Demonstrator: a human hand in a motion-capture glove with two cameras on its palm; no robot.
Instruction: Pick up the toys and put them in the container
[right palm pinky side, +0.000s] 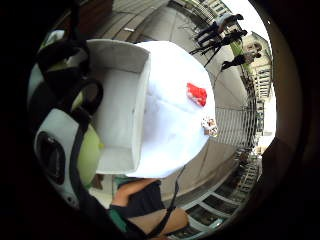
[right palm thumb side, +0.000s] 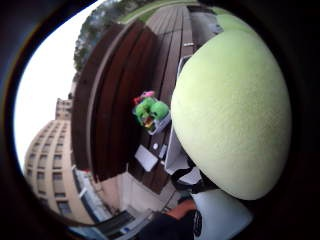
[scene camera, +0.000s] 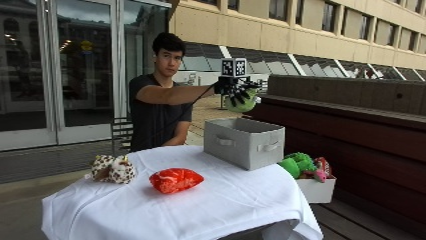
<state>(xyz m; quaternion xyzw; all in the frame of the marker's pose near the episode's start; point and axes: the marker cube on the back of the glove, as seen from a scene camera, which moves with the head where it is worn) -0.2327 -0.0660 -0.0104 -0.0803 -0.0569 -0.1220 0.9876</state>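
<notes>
My gloved right hand (scene camera: 234, 90) is raised above the grey fabric container (scene camera: 244, 142) and grips a round light-green plush toy (scene camera: 241, 104). That green toy (right palm thumb side: 231, 112) fills much of the thumb side palm view and shows beside the straps (right palm pinky side: 90, 150) in the little finger side view. The container (right palm pinky side: 121, 105) is open and looks empty below the palm. A red plush toy (scene camera: 175, 180) lies on the white tablecloth (scene camera: 219, 205) near the front; it shows again (right palm pinky side: 196, 94) from above. A spotted brown-and-white plush (scene camera: 112, 169) sits at the table's left end, also seen as the spotted toy (right palm pinky side: 209, 125).
A small white bin (scene camera: 316, 188) with green and pink plush toys (scene camera: 298, 164) stands on a wooden bench (scene camera: 359, 150) beside the table; the same bin of toys (right palm thumb side: 151, 114) shows in the thumb side view. The person sits behind the table.
</notes>
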